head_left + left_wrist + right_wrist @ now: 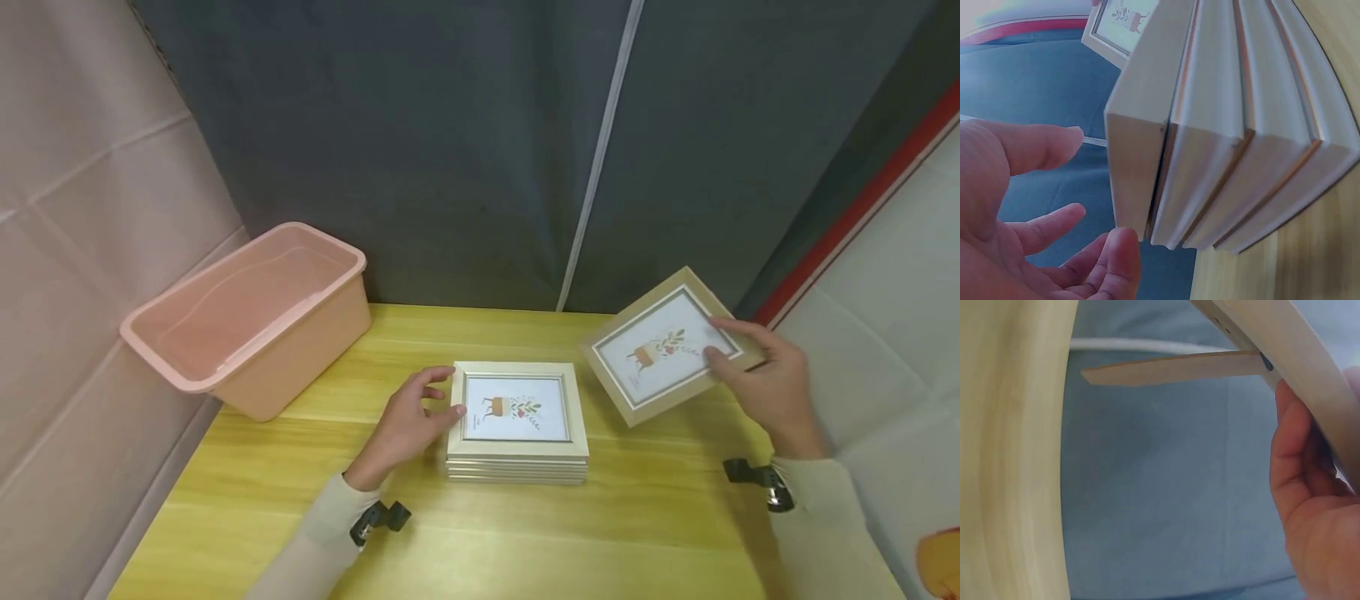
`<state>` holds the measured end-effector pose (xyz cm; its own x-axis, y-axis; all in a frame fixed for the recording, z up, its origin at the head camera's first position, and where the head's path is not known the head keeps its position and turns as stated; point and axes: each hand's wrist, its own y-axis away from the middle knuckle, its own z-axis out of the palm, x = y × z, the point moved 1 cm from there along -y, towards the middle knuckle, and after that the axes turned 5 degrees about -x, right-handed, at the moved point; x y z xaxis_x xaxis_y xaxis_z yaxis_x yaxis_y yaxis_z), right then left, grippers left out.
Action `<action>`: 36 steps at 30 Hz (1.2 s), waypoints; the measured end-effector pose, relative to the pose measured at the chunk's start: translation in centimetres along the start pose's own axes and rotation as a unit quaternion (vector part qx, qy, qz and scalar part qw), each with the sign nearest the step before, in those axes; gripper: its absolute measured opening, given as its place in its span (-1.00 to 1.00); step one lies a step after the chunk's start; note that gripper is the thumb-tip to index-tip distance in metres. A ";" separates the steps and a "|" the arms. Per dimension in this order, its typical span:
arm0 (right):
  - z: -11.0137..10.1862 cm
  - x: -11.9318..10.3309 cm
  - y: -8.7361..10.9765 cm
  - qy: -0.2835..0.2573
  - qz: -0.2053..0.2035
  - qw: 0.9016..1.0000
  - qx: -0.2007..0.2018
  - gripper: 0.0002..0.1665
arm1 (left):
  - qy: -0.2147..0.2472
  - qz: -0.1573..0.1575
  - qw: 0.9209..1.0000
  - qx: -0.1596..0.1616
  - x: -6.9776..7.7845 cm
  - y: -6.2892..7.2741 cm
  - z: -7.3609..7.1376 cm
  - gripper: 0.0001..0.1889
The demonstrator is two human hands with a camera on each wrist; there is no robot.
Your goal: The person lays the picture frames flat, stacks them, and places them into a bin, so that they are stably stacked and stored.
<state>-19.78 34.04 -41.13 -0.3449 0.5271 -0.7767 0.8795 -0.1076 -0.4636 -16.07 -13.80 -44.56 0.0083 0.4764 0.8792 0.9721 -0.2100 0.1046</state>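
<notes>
A stack of several cream picture frames (519, 471) lies on the table, the top one showing a print of a plant in an orange pot. At the stack's left side is my left hand (408, 423), its fingers spread and loosely bent. One fingertip comes up to the top frame's corner in the left wrist view; I cannot tell whether it touches. My right hand (772, 379) grips another picture frame (615, 392) by its right end, tilted above the table, thumb on the front and fingers behind. A support flap (1172, 370) sticks out from its back in the right wrist view.
A pink plastic tub (300, 350) stands at the table's back left. The yellow wood-grain table (480, 542) meets a dark curtain (420, 167) behind and pale walls at both sides. An orange object (939, 562) shows at the lower right edge.
</notes>
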 end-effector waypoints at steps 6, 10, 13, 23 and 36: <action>0.8 -2.1 0.4 -0.032 -0.006 0.999 -0.019 -0.52 | 0.010 0.024 1.000 0.000 1.1 -0.1 0.1 -0.37; 1.5 -3.2 0.7 -0.041 -0.029 0.999 -0.019 -0.49 | 0.025 0.046 0.999 -0.007 1.8 -0.2 0.3 -0.41; 2.1 -4.1 0.9 -0.055 -0.057 0.996 -0.030 -0.47 | 0.036 0.062 0.997 -0.014 2.6 -0.6 0.5 -0.43; 4.3 -6.9 2.7 -0.099 -0.131 0.982 -0.094 -0.48 | 0.058 0.123 0.988 -0.070 5.4 -1.8 2.1 -0.35; 8.4 -7.6 3.7 -0.281 -0.270 0.902 -0.186 -0.37 | 0.087 0.181 0.951 -0.233 6.6 -2.6 2.9 -0.29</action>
<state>-16.72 22.55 -40.54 -0.7758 -0.1048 -0.6223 0.5462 0.3823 -0.7453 -17.86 -7.61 -40.43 0.2444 0.1607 0.9563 0.7025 -0.7091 -0.0603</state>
